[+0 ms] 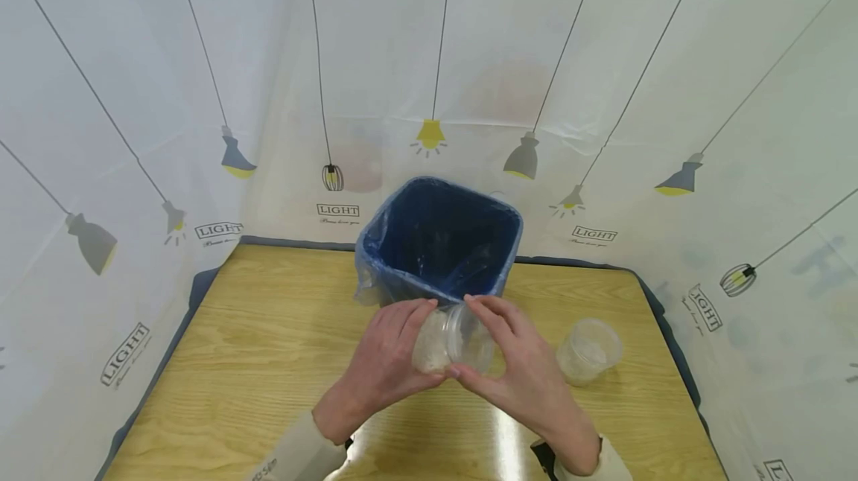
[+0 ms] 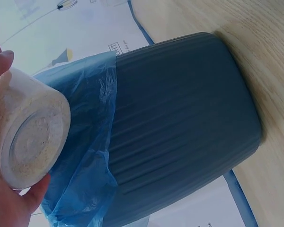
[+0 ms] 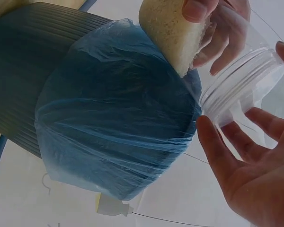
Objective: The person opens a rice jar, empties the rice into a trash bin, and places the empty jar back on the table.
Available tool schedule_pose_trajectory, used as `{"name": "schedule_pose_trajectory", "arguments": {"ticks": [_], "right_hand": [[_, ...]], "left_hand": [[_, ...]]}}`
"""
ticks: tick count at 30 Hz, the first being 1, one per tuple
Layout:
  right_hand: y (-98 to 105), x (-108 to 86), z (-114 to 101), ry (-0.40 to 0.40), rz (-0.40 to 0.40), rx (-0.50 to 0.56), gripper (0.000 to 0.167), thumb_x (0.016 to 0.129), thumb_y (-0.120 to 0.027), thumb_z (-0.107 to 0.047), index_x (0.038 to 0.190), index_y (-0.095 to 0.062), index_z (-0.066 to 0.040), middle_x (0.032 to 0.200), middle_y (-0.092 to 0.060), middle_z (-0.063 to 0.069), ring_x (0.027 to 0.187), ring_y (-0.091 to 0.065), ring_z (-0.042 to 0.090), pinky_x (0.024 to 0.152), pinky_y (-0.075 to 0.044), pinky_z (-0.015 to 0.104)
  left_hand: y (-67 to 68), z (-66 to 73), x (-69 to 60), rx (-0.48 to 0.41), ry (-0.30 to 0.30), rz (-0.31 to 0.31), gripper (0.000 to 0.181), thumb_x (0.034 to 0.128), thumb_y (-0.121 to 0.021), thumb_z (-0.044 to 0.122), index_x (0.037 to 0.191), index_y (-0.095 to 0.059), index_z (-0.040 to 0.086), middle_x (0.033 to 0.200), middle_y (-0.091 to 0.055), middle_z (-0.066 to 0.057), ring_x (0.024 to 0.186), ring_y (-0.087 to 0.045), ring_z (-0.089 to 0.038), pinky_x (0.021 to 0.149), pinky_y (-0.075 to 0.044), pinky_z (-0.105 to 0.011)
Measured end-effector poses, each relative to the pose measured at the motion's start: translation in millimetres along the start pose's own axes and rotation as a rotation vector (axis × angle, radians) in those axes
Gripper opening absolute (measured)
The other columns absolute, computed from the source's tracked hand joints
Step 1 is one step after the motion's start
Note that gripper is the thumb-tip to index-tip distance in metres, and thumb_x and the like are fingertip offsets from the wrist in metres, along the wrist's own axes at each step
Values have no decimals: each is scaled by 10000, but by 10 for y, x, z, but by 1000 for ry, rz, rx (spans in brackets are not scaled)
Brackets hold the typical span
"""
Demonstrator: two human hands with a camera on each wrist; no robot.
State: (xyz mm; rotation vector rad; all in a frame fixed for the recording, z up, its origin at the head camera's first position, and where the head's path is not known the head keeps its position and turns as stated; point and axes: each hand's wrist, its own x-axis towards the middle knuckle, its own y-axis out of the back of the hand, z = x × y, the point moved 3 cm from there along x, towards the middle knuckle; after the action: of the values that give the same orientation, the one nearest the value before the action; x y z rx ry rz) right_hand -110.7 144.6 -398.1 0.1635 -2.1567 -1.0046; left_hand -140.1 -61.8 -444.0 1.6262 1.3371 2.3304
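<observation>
Pale grains lie in a clear jar (image 1: 432, 343) (image 2: 40, 137) tipped on its side, with fingers and thumb of my left hand (image 1: 382, 362) (image 2: 7, 203) around it. My right hand (image 1: 529, 373) (image 3: 255, 177) grips a clear, seemingly empty piece (image 1: 477, 343) at the jar's mouth, thumb below and fingers above. A threaded ring (image 3: 244, 78) shows between the two in the right wrist view; whether the clear piece is a lid or a second container, I cannot tell. Both hands are just in front of the bin (image 2: 180, 123), near its front rim.
Blue film (image 3: 118, 104) lines the bin, which stands at the back of the wooden table (image 1: 268, 354). Another clear container (image 1: 588, 351) with pale contents stands to the right of my right hand. A white sheet with printed lamps (image 1: 429, 42) hangs behind and at both sides.
</observation>
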Motion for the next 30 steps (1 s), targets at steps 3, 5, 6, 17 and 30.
{"name": "schedule_pose_trajectory", "arguments": {"ticks": [3, 5, 6, 17, 30], "right_hand": [[15, 6, 7, 13, -27, 13, 788, 887, -773, -541, 1514, -518, -138, 1459, -532, 77, 1286, -553, 292, 907, -566, 504], [26, 12, 14, 29, -40, 34, 787, 894, -754, -555, 1511, -522, -124, 1485, -518, 83, 1313, -534, 296, 931, -558, 505], [32, 14, 18, 36, -48, 42, 788, 899, -741, -566, 1510, -523, -120, 1498, -509, 85, 1323, -525, 293, 940, -557, 498], [64, 38, 49, 204, -87, 82, 705, 965, -643, -540, 1512, -522, -112, 1552, -481, 102, 1393, -451, 310, 1122, -422, 399], [75, 19, 69, 95, -115, 146, 812, 937, -681, -564, 1563, -445, -104, 1602, -422, 94, 1425, -431, 287, 1091, -462, 371]], "left_hand": [[-1, -10, 0, 2, -5, -8, 1068, 531, -983, 483, 1371, -555, -19, 1223, -647, -118, 1072, -644, -277, 908, -556, -428], [-2, -20, -2, 2, -9, -13, 1086, 516, -990, 479, 1374, -549, -21, 1224, -645, -121, 1073, -644, -279, 911, -557, -428], [-3, -26, -2, -1, -9, -17, 1090, 512, -992, 475, 1375, -548, -21, 1225, -645, -121, 1073, -644, -279, 913, -557, -428], [2, -68, 3, -75, 6, -69, 1073, 517, -1001, 462, 1366, -547, -13, 1241, -648, -122, 1102, -642, -279, 912, -553, -440], [-5, -65, -15, -82, 27, -82, 1072, 522, -1003, 472, 1366, -545, -5, 1248, -646, -117, 1102, -642, -275, 889, -560, -436]]}}
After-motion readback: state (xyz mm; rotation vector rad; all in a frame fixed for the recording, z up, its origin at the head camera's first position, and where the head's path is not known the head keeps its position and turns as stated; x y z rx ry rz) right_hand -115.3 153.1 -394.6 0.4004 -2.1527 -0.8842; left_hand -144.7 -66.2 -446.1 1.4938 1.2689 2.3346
